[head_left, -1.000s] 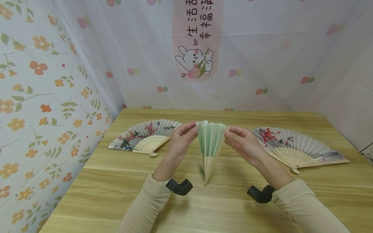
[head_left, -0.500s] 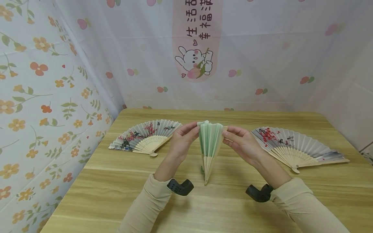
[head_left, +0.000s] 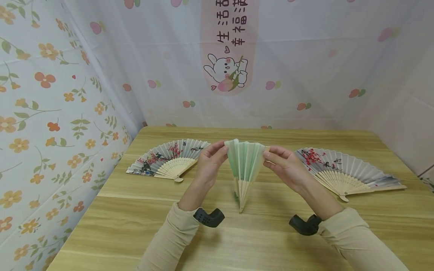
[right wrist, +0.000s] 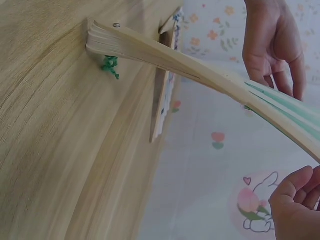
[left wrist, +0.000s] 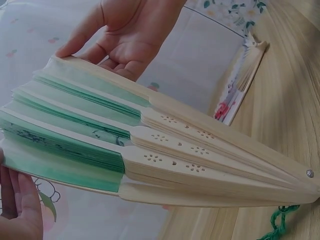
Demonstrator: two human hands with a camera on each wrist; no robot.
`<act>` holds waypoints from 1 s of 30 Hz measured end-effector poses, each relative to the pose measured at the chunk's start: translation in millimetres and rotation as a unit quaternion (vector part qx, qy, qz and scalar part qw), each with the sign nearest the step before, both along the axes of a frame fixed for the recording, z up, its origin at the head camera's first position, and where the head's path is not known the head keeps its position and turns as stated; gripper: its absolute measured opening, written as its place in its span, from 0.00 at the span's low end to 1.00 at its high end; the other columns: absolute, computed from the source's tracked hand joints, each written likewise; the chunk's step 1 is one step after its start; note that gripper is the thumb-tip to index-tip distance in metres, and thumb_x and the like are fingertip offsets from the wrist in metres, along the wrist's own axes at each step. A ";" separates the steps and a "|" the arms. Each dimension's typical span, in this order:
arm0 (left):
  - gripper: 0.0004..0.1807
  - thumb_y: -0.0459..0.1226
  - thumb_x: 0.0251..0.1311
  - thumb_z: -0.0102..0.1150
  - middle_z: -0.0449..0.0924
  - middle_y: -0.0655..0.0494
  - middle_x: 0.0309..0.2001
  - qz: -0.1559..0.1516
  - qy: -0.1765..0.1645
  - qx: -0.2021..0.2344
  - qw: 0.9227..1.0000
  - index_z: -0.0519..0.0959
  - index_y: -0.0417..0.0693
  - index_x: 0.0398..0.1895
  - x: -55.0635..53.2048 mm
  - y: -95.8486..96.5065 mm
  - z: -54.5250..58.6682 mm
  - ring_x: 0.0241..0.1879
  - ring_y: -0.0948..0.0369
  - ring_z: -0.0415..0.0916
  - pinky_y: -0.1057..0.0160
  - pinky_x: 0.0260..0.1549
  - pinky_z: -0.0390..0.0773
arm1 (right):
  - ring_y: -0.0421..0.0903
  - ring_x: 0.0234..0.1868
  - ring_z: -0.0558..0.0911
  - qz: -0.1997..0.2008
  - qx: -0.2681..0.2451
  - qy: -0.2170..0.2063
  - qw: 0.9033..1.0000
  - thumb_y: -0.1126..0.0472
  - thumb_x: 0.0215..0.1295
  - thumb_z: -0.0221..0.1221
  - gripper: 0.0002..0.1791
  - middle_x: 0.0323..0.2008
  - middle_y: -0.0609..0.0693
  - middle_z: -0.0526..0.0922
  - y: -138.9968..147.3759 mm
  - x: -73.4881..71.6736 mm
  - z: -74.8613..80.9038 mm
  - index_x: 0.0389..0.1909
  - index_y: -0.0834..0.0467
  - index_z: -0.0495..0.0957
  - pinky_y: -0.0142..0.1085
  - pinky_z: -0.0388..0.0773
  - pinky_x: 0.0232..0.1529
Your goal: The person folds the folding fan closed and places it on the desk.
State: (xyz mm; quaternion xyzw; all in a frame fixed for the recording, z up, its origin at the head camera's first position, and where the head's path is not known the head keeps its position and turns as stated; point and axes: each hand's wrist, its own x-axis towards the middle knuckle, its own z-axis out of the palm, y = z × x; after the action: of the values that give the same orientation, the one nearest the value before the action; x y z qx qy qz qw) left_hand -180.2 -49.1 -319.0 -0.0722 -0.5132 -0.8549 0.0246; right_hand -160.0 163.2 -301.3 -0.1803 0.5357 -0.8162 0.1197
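A partly spread green folding fan (head_left: 245,160) hangs between both hands, pivot end down and just above or touching the table; I cannot tell which. By its upper left edge my left hand (head_left: 209,162) pinches it between thumb and fingers. The right hand (head_left: 285,165) pinches the upper right edge the same way. In the left wrist view the fan's pale ribs (left wrist: 175,150) show small flower cut-outs, and its green leaf lies in bunched pleats. A metal rivet (left wrist: 310,173) joins the ribs, and a green cord tassel (left wrist: 276,225) dangles below.
On the wooden table (head_left: 142,233) lie two spread folding fans with blossom pictures: the left fan (head_left: 171,158) behind my left hand, the right fan (head_left: 346,175) beyond my right forearm. A printed curtain (head_left: 305,67) hangs behind, a floral one (head_left: 54,124) at the left.
My hands first came slightly closer together, then moved apart. The green fan's top is now a little wider than in both earlier frames, and its pivot end is slightly higher.
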 end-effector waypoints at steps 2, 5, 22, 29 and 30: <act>0.06 0.27 0.55 0.54 0.76 0.56 0.33 0.009 -0.006 0.004 1.000 0.78 0.43 0.34 -0.5 0.0 0.0 0.33 0.64 0.74 0.66 0.40 0.75 | 0.40 0.35 0.75 0.002 0.001 0.004 1.000 0.70 0.64 0.48 0.11 0.31 0.46 0.76 1.1 -0.4 -0.1 0.30 0.57 0.78 0.30 0.74 0.41; 0.06 0.27 0.54 0.55 0.76 0.55 0.32 0.024 -0.017 0.010 1.000 0.78 0.42 0.33 -1.2 0.2 0.4 0.32 0.64 0.74 0.67 0.39 0.75 | 0.40 0.35 0.75 0.007 -0.003 0.007 1.000 0.70 0.64 0.48 0.11 0.31 0.46 0.77 3.0 -0.6 -0.3 0.30 0.57 0.78 0.30 0.74 0.41; 0.08 0.27 0.55 0.55 0.76 0.55 0.33 0.019 -0.017 -0.020 0.999 0.76 0.36 0.38 -1.2 6.7 0.4 0.33 0.65 0.74 0.67 0.39 0.75 | 0.39 0.34 0.75 0.008 0.017 0.017 1.000 0.70 0.63 0.49 0.10 0.30 0.45 0.77 -5.0 -1.4 0.3 0.30 0.55 0.78 0.30 0.73 0.41; 0.07 0.27 0.56 0.53 0.75 0.56 0.35 0.000 0.002 -0.027 1.000 0.76 0.38 0.38 0.5 7.0 0.5 0.35 0.64 0.73 0.67 0.42 0.74 | 0.39 0.34 0.74 -0.002 0.022 0.010 1.000 0.69 0.63 0.50 0.09 0.30 0.45 0.76 -4.1 -1.4 0.3 0.29 0.55 0.77 0.30 0.73 0.41; 0.07 0.27 0.56 0.53 0.75 0.56 0.35 -0.003 0.005 -0.027 1.000 0.77 0.39 0.38 0.5 7.2 0.5 0.35 0.65 0.73 0.67 0.42 0.74 | 0.39 0.34 0.74 -0.002 0.022 0.009 1.000 0.69 0.63 0.50 0.09 0.30 0.45 0.76 -4.1 -1.4 0.3 0.29 0.55 0.77 0.30 0.73 0.41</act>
State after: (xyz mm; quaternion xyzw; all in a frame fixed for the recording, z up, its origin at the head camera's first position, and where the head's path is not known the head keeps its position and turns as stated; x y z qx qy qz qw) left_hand -179.6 -41.9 -318.5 -0.0785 -0.5355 -0.8406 0.0232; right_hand -161.4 159.2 -301.0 -0.1840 0.5546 -0.8030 0.1170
